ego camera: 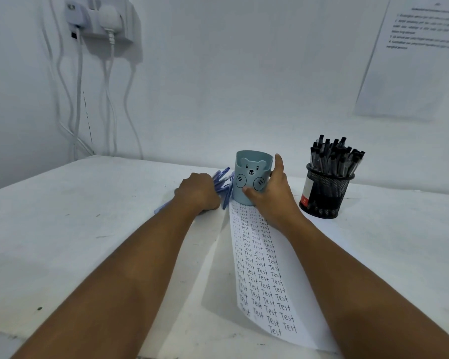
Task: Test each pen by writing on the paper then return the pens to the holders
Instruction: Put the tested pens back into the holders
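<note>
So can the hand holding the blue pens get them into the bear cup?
Probably yes. The left hand grips the blue pens right beside the bear cup, whose top looks open, and the right hand steadies it.

Bear cup [252,177] under my right hand [272,200]: smooth matt plastic, pale blue, printed black face. Pens [222,183] in my left hand [197,191]: translucent blue plastic, slightly glossy. Mesh holder [327,193]: black wire mesh, looks like metal, matt, with a paper label on its side. Black pens [335,158] in it: clear plastic barrels, black plastic caps, faint shine. Paper [265,268]: thin white sheet, matt, creased along one fold, ink handwriting. Table [75,216]: white, matt, scuffed with dark marks. Wall [218,73]: white, matt paint. Socket block [101,19] and cables [78,86]: white glossy plastic. Wall sheet [412,60]: matt printed paper.
</note>
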`<state>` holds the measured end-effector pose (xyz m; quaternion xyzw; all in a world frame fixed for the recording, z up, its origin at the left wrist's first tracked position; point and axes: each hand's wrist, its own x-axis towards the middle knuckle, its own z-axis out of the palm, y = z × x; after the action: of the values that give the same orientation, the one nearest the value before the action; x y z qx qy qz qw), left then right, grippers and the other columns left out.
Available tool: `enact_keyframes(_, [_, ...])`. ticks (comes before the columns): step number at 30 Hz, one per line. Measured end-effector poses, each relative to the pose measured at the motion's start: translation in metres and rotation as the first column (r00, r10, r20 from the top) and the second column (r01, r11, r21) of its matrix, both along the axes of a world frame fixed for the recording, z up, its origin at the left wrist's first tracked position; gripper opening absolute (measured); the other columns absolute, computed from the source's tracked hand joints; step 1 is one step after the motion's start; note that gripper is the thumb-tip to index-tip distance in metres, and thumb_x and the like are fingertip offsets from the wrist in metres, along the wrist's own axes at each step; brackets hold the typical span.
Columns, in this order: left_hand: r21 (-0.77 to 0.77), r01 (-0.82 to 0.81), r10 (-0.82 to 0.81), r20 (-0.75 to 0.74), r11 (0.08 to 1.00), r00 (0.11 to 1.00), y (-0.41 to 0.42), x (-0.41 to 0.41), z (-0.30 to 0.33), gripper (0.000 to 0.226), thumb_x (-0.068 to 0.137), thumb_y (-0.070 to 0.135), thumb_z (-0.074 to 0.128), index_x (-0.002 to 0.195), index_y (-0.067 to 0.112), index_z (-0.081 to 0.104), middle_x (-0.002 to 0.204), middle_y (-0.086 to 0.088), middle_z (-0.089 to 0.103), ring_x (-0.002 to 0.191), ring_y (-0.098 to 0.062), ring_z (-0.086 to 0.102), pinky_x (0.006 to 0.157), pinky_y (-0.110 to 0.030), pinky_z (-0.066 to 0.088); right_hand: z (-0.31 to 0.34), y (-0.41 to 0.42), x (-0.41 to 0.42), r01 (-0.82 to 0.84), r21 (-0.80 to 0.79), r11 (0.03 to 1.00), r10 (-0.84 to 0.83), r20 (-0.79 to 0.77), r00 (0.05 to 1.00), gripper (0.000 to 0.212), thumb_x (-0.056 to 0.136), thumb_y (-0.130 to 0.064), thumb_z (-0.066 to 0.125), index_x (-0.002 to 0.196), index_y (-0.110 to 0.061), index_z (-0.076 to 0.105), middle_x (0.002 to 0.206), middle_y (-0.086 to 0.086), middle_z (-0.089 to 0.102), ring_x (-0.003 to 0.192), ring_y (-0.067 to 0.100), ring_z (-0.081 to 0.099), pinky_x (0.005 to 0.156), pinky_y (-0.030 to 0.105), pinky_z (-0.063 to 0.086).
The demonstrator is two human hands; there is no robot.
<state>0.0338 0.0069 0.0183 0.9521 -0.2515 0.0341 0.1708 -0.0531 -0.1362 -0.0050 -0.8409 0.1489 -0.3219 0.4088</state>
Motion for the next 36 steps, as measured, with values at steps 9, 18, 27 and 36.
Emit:
enact_keyframes(9, [0.005, 0.031, -0.032, 0.068, 0.999, 0.997, 0.003, -0.001, 0.001, 0.033, 0.091, 0.027, 0.060, 0.114, 0.003, 0.055, 0.109, -0.012, 0.062, 0.100, -0.027, 0.061, 0.076, -0.027, 0.043, 0.001, 0.005, -0.001, 0.062, -0.116, 0.991, -0.065, -0.021, 0.998, 0.102, 0.087, -0.027, 0.074, 0.156, -0.029, -0.002, 0.146, 0.013, 0.030, 0.133, 0.032, 0.035, 0.106, 0.049, 0.040])
enact_keyframes(18, [0.029, 0.039, -0.039, 0.031, 0.999, 0.999, 0.003, -0.007, 0.008, 0.028, 0.086, 0.017, 0.064, 0.109, 0.004, 0.054, 0.109, -0.013, 0.059, 0.104, -0.028, 0.060, 0.073, -0.027, 0.041, -0.001, 0.007, 0.000, 0.072, -0.168, 0.983, -0.081, -0.050, 0.995, 0.103, 0.086, -0.023, 0.074, 0.155, -0.030, -0.002, 0.143, 0.013, 0.029, 0.131, 0.032, 0.037, 0.105, 0.049, 0.042])
enact_keyframes(27, [-0.120, -0.022, 0.025, 0.020, 0.993, 0.999, 0.008, 0.002, 0.010, 0.036, 0.086, 0.017, 0.066, 0.112, 0.004, 0.046, 0.099, -0.010, 0.053, 0.087, -0.025, 0.054, 0.069, -0.026, 0.038, -0.001, 0.005, 0.000, 0.047, -0.142, 0.989, -0.053, -0.044, 0.998, 0.101, 0.088, -0.021, 0.073, 0.155, -0.032, -0.002, 0.143, 0.013, 0.029, 0.130, 0.032, 0.039, 0.104, 0.049, 0.043])
enact_keyframes(36, [-0.268, 0.017, -0.067, -0.177, 0.963, 0.982, -0.006, 0.004, 0.015, 0.020, 0.077, 0.008, 0.068, 0.083, 0.008, 0.049, 0.076, -0.007, 0.053, 0.079, -0.027, 0.059, 0.052, -0.025, 0.039, -0.001, -0.001, 0.000, -0.022, -0.057, 0.998, 0.022, -0.007, 1.000, 0.096, 0.088, -0.008, 0.070, 0.152, -0.035, 0.005, 0.134, 0.010, 0.048, 0.115, 0.025, 0.054, 0.085, 0.037, 0.053])
